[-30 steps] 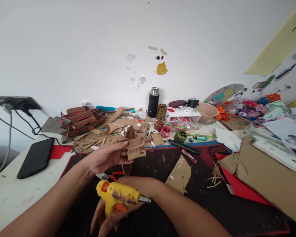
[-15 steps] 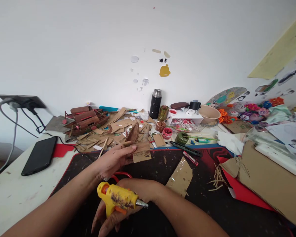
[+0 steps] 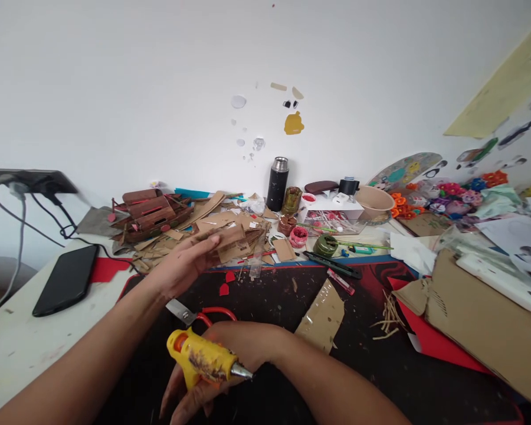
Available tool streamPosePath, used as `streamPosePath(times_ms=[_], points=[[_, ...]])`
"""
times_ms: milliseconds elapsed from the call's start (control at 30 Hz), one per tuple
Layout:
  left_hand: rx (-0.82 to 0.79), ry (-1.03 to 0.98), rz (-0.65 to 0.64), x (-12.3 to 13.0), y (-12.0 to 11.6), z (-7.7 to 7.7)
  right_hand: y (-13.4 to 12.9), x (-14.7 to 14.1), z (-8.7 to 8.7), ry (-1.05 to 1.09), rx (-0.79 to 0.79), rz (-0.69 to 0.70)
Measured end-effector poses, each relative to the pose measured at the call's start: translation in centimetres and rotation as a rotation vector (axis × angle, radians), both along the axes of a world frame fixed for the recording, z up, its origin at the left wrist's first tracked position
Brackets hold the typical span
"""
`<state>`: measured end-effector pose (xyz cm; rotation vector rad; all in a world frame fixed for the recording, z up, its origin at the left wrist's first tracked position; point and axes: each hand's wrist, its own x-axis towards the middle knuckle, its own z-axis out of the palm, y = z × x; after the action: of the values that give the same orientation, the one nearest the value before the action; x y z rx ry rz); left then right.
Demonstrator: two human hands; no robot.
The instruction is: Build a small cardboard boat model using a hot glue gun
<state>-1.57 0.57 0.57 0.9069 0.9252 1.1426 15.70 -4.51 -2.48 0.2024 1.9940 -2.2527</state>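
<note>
My left hand (image 3: 190, 262) reaches over the scrap pile with its fingers closed on a piece of brown cardboard (image 3: 233, 243). Low in the view, my right hand (image 3: 199, 389) is wrapped round a yellow glue gun (image 3: 210, 357), whose metal nozzle points right. Part of the grip is hidden by the fingers. Red-handled scissors (image 3: 186, 311) lie partly open on the dark mat (image 3: 265, 401), just beyond the glue gun. Two small red pieces (image 3: 224, 289) rest on the mat near my left hand.
A brown model boat (image 3: 154, 213) stands at the back left beside cardboard scraps (image 3: 207, 221). A black flask (image 3: 278, 186), paint jars (image 3: 325, 245) and a box cutter (image 3: 331, 264) are behind the mat. A phone (image 3: 65, 280) lies left, a large cardboard sheet (image 3: 478, 319) right.
My left hand has moved away and to the left with the cardboard, uncovering the scissors' blades and the red pieces. The glue gun has shifted slightly left in my right hand.
</note>
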Motion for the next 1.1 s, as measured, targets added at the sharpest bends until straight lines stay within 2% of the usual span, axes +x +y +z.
streamPosePath(times_ms=[167, 267, 367, 467, 667, 867, 1000, 1100], points=[[-0.006, -0.074, 0.134, -2.4, 1.1, 1.5, 0.2, -0.4, 0.8, -0.008, 0.054, -0.053], [-0.06, -0.074, 0.224, -3.4, 1.5, 2.4, 0.2, -0.7, 0.9, -0.033, -0.079, -0.132], [-0.054, -0.086, 0.26, -3.9, 1.4, 2.8, 0.2, -0.9, 0.5, -0.055, -0.234, -0.264], [-0.078, -0.093, 0.248, -4.4, 1.1, 2.3, 0.3, -1.1, -0.2, -0.02, -0.276, -0.429], [-0.197, -0.059, 0.194, -5.8, -0.1, 0.0, 1.5, -1.7, -1.2, -0.06, -0.25, -0.722], [-0.193, -0.1, 0.192, -7.1, -2.3, -1.6, 3.0, -1.7, -0.4, -0.077, -0.255, -0.818], [-0.212, -0.125, 0.2, -7.5, -3.3, -1.9, 3.3, -2.7, 0.3, -0.151, -0.112, -0.846], [-0.244, -0.161, 0.201, -7.7, -3.7, -1.8, 3.5, -3.7, 0.0, -0.168, -0.035, -0.861]])
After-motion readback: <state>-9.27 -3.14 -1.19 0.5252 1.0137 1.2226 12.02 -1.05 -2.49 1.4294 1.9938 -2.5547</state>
